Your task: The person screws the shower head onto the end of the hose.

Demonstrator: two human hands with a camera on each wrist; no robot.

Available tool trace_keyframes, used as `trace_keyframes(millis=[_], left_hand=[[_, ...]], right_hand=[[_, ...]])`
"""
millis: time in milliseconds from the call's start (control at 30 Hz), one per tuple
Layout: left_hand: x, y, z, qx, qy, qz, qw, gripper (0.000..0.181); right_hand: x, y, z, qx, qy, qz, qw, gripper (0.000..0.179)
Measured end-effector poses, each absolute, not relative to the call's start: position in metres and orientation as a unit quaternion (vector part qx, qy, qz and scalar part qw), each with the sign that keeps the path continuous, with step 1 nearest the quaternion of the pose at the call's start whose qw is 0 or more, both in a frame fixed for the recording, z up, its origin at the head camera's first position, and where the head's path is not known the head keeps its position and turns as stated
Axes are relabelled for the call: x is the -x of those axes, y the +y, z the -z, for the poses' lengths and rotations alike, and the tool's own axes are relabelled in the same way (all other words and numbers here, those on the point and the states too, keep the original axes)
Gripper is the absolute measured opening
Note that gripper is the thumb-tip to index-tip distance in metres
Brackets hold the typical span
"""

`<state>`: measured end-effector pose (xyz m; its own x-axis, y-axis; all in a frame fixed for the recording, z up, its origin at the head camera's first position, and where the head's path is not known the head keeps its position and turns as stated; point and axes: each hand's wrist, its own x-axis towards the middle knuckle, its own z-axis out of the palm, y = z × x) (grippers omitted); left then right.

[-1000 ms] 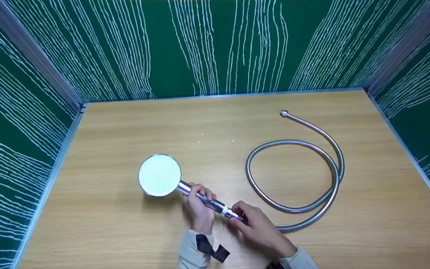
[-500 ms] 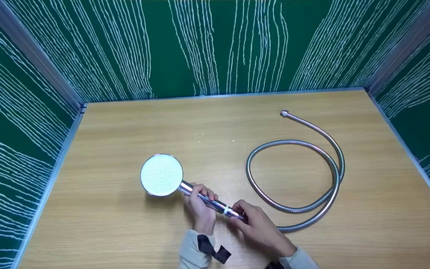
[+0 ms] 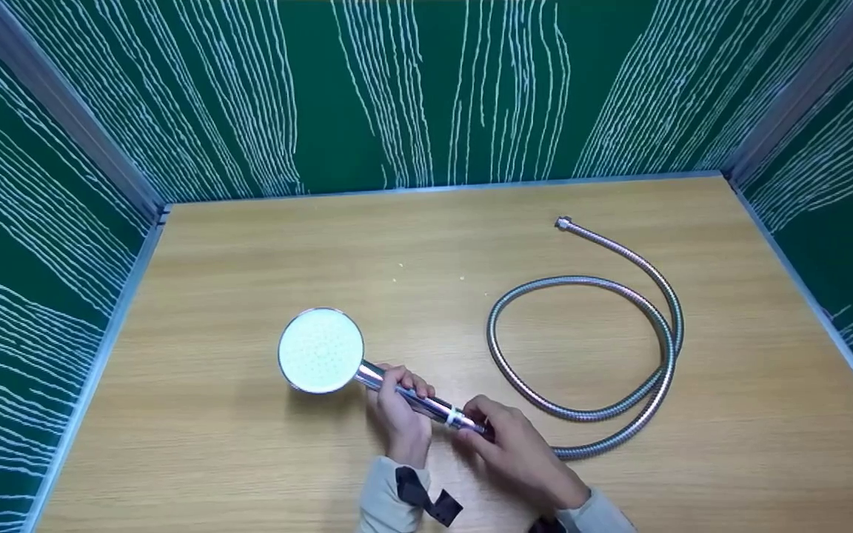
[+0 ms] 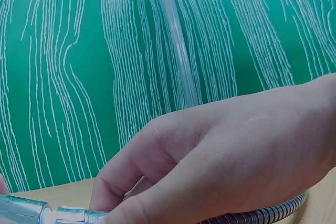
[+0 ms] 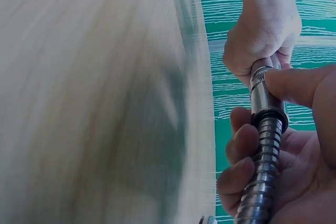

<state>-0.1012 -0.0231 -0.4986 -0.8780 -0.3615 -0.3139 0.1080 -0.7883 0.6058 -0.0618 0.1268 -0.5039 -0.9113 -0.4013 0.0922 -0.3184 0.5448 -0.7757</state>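
A chrome shower head (image 3: pixel 320 350) with a round white spray face lies at an angle, its face up. My left hand (image 3: pixel 403 416) wraps around its handle (image 3: pixel 430 406). At the handle's lower end, my right hand (image 3: pixel 517 453) holds the end of a ribbed metal shower hose (image 3: pixel 569 280). In the right wrist view, the right thumb presses the smooth metal connector (image 5: pixel 264 98) while the fingers curl around the ribbed hose (image 5: pixel 263 166) below it. Connector and handle stand in line; whether they are threaded together is hard to tell. The right hand (image 4: pixel 231 156) covers the joint in the left wrist view.
The hose loops over the right side of the wooden table (image 3: pixel 249 252), its free end fitting (image 3: pixel 563 223) near the back. A few tiny pale crumbs (image 3: pixel 462 278) lie mid-table. Green walls (image 3: pixel 338 96) with white streaks enclose the back and sides.
The shower head and left hand have shifted very slightly to the right. The right hand keeps its grip at the joint, and the looped hose lies as before.
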Motion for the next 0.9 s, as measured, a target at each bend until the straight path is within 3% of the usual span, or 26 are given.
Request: trace_keyframes(millis=[467,900], left_hand=[[0.097,-0.019,0.497,-0.213,-0.307,0.921,0.110,0.015],[0.092,-0.040,0.496,-0.174,-0.278,0.943,-0.049,0.014]], right_hand=[[0.069,0.139,0.507,0.208,0.881,0.424,0.033,0.014],[0.078,0.152,0.499,0.181,0.886,0.411,0.110,0.013]])
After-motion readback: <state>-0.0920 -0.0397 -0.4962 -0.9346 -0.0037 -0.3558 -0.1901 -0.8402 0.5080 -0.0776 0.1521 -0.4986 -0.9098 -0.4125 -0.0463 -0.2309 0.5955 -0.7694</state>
